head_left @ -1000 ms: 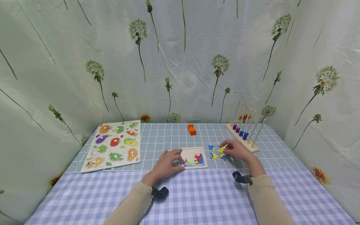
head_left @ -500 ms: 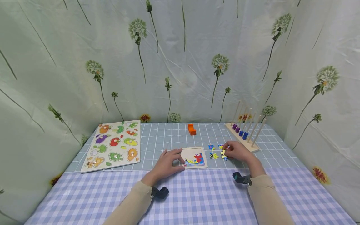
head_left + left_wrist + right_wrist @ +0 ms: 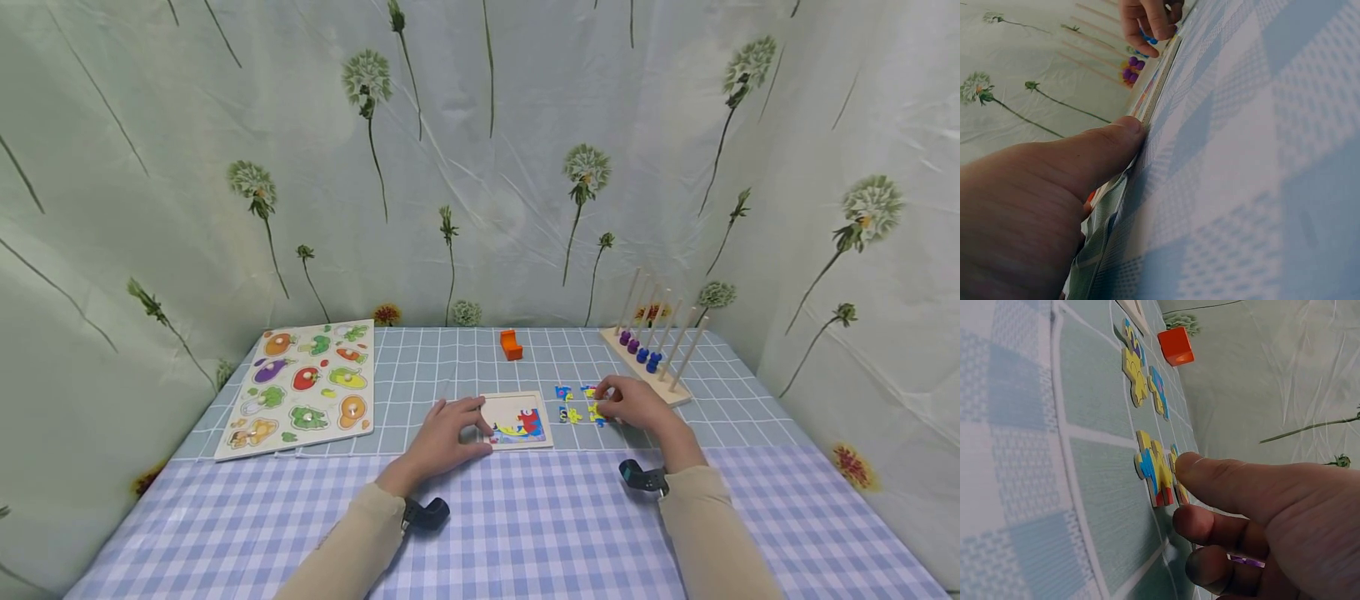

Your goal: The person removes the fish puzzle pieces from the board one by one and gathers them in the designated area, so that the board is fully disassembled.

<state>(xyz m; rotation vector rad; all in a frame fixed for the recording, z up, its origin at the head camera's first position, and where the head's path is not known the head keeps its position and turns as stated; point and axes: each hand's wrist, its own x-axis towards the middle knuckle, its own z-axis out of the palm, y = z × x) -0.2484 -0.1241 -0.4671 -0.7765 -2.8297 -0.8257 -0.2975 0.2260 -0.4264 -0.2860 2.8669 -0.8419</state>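
Observation:
A small wooden puzzle tray (image 3: 517, 395) lies mid-table, its lower right part filled with colourful pieces, a red one among them. My left hand (image 3: 446, 435) holds the tray at its left end, fingers at the far left corner and thumb (image 3: 1110, 147) against the near edge. To the right of the tray lie several loose puzzle pieces. My right hand (image 3: 636, 404) hovers over the rightmost ones, thumb and fingers apart. Close to its thumb (image 3: 1210, 475) is a yellow-and-blue puzzle piece (image 3: 1155, 467) with red at one end; another piece is partly hidden behind that thumb.
A vegetable peg board (image 3: 307, 379) lies at the left. An orange toy chair (image 3: 512, 346) stands behind the tray. At the back right stands a wooden peg rack (image 3: 681, 395) with purple and blue beads. Wrist cameras are strapped to both wrists.
One second ago a yellow piece was tilted up in the right fingers; now it lies flat beside the others. The right hand has shifted slightly right. The left hand has stayed still.

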